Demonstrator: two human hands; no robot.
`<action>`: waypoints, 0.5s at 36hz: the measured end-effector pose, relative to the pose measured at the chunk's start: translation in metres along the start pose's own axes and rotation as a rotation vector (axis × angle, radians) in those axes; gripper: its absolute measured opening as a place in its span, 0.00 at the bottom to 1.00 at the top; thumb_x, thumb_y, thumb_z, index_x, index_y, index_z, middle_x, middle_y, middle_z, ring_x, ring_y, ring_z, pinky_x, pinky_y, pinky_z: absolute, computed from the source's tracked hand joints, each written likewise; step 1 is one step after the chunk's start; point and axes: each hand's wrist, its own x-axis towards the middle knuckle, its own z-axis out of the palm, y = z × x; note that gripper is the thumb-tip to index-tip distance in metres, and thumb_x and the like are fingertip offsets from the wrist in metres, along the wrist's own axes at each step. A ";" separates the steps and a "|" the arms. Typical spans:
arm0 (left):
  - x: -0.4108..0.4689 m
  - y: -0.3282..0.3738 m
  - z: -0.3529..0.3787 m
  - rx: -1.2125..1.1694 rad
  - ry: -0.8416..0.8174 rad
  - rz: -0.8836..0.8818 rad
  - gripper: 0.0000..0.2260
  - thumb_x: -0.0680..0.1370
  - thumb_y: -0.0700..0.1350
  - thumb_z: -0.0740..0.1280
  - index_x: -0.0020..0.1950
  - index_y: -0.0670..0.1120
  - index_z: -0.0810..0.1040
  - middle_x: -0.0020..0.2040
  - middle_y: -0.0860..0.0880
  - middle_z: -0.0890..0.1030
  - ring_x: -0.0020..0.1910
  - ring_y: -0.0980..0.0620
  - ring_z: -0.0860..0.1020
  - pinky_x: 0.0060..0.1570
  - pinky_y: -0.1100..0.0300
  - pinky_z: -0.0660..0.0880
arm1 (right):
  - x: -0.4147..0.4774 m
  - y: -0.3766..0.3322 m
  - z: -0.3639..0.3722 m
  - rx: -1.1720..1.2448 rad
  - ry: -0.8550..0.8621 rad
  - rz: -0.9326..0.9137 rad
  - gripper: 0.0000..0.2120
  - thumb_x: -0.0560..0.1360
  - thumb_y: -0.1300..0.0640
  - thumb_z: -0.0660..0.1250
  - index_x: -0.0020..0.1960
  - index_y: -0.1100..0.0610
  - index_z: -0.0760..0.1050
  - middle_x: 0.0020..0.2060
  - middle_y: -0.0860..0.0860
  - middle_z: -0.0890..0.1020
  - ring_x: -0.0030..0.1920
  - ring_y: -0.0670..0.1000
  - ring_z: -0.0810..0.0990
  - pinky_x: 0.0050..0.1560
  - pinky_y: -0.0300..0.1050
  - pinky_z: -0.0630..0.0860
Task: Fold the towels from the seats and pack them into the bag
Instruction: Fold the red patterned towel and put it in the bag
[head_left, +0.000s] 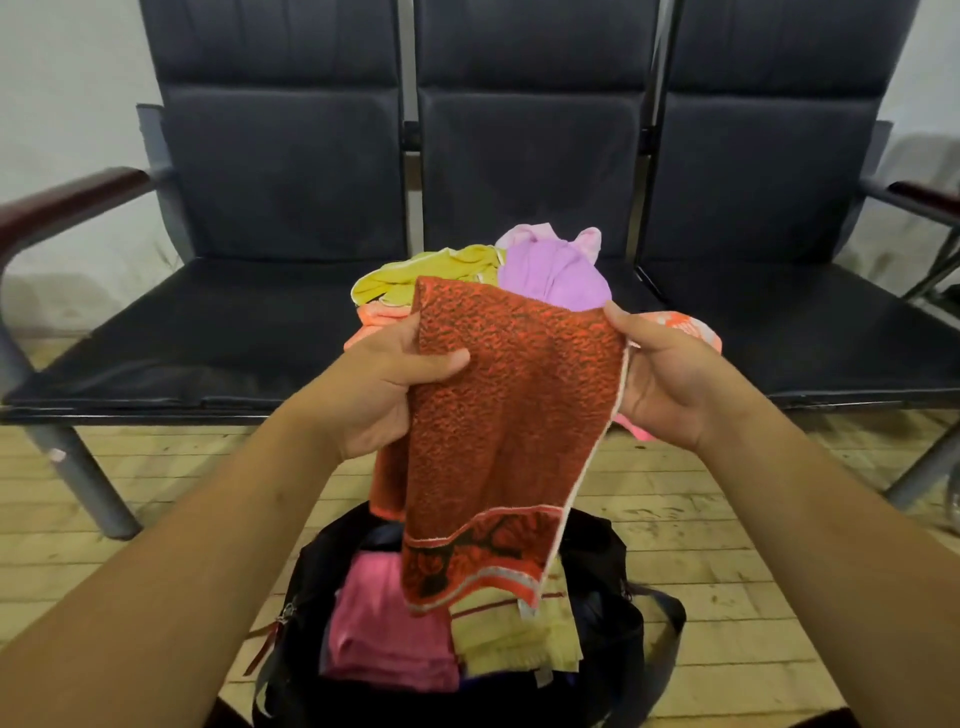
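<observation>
— Where could a hand pass?
— Over the dark padded left seat (208, 322) and the dark padded right seat (779, 332). A heap of crumpled yellow, lilac and pink towels (550, 270) takes up the middle seat (530, 171).
— And the open black fabric bag (623, 597) on the floor?
— The hanging red terry towel (493, 415) screens its mouth. A folded pink towel (384, 634) and a folded pale yellow towel (514, 639) fill the inside.

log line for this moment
step: folding | left hand: grips red towel | right hand: pinches its edge | bag: open, pink towel inside | seats: towel pile
</observation>
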 end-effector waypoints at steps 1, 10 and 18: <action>0.000 0.000 0.000 0.024 0.009 -0.004 0.16 0.74 0.37 0.64 0.62 0.41 0.77 0.51 0.44 0.85 0.49 0.48 0.84 0.45 0.56 0.82 | 0.001 0.000 0.000 -0.008 0.028 0.004 0.14 0.80 0.54 0.63 0.59 0.62 0.80 0.51 0.57 0.86 0.49 0.54 0.86 0.46 0.47 0.84; 0.007 -0.005 -0.003 0.029 0.238 0.050 0.13 0.82 0.37 0.60 0.65 0.38 0.76 0.56 0.40 0.83 0.52 0.47 0.82 0.54 0.52 0.80 | -0.002 0.004 0.002 -0.090 -0.028 0.139 0.16 0.78 0.50 0.65 0.58 0.60 0.81 0.48 0.55 0.86 0.44 0.54 0.86 0.43 0.47 0.84; 0.004 0.000 -0.007 0.241 0.263 0.121 0.11 0.81 0.34 0.61 0.60 0.40 0.79 0.50 0.46 0.85 0.48 0.52 0.84 0.50 0.59 0.81 | 0.005 0.011 -0.001 -0.263 0.030 0.034 0.22 0.69 0.60 0.71 0.62 0.65 0.79 0.53 0.58 0.85 0.51 0.56 0.85 0.52 0.53 0.83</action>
